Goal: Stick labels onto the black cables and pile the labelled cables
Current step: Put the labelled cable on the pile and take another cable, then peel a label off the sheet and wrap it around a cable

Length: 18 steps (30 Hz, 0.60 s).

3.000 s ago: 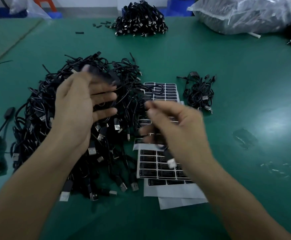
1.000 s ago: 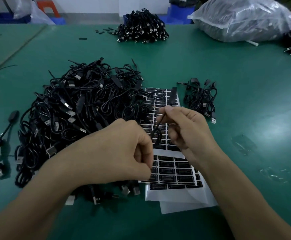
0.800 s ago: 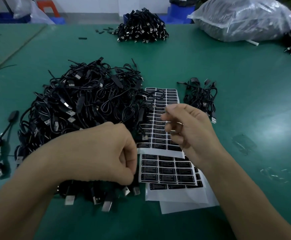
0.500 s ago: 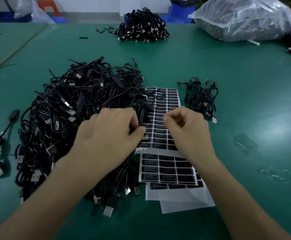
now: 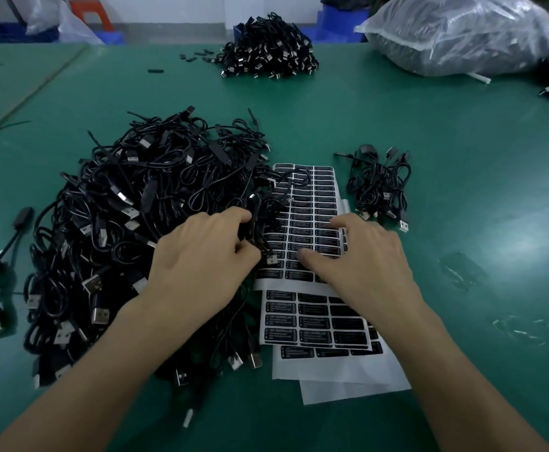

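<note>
Early going, judging by pile sizes: only a small labelled pile (image 5: pixel 381 190) right of the label sheet (image 5: pixel 309 203), against a huge heap of black cables (image 5: pixel 119 223) on the green worktop (image 5: pixel 462 125). Gripping one black cable (image 5: pixel 256 230) in curled left hand (image 5: pixel 201 259) fingers at the heap's edge. Pressing right hand (image 5: pixel 367 256) fingers, spread flat, on the sheet.

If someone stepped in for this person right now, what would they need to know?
Left hand: grips a black cable at the edge of the big pile.
Right hand: fingers spread flat on the label sheet, holding nothing.
Done: a small pile lies right of the sheets, likely labelled.
Left: label the held cable, then the big pile.
</note>
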### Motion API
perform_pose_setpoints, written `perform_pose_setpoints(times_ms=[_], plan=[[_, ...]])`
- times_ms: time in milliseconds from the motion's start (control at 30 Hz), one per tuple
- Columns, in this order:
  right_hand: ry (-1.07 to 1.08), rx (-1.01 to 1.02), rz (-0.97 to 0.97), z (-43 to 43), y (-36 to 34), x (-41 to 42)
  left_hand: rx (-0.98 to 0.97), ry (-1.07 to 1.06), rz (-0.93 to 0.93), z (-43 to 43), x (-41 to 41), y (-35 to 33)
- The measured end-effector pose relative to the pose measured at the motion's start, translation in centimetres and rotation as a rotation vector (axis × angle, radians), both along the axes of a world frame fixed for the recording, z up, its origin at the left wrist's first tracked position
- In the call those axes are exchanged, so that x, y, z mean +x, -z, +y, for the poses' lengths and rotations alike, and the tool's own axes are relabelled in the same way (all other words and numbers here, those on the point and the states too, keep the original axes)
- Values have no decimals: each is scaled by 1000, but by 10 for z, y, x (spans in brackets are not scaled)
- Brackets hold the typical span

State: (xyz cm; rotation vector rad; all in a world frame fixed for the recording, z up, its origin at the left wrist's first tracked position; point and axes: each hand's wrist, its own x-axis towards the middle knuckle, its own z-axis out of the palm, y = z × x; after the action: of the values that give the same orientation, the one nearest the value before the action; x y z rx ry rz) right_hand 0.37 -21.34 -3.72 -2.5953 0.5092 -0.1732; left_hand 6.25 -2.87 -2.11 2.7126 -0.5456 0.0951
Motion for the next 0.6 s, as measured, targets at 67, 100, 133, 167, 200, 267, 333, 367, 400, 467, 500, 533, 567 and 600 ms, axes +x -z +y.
perform_pose_setpoints(times_ms=[67,100,133,167,200,267,333,367,400,467,500,533,567,600], plan=[[-15,20,2,-2,0,0,-38,3,48,1,-1,-3],[-23,50,1,-4,1,1,-48,10,73,1,-1,-3],[-21,92,1,-5,2,2,-58,18,97,1,-1,-4],[-11,142,-2,-7,2,3,-81,22,112,1,-1,-4],[5,188,-5,-9,3,4,-104,23,117,1,-1,-4],[42,243,-6,-14,3,5,-160,26,94,0,-2,-3],[59,256,-2,-18,3,6,-201,36,61,-2,-5,-2],[61,258,-9,-19,4,6,-207,39,47,-3,-6,-2],[62,262,-24,-20,5,6,-205,41,35,-4,-7,-2],[71,285,-69,-22,6,6,-229,58,17,-5,-9,-1],[76,301,-100,-23,6,6,-257,72,13,-4,-9,0],[81,321,-128,-25,5,6,-287,86,11,-4,-8,1],[85,355,-148,-27,5,6,-304,104,6,-3,-7,1],[93,404,-162,-29,4,7,-314,124,8,-2,-6,2]])
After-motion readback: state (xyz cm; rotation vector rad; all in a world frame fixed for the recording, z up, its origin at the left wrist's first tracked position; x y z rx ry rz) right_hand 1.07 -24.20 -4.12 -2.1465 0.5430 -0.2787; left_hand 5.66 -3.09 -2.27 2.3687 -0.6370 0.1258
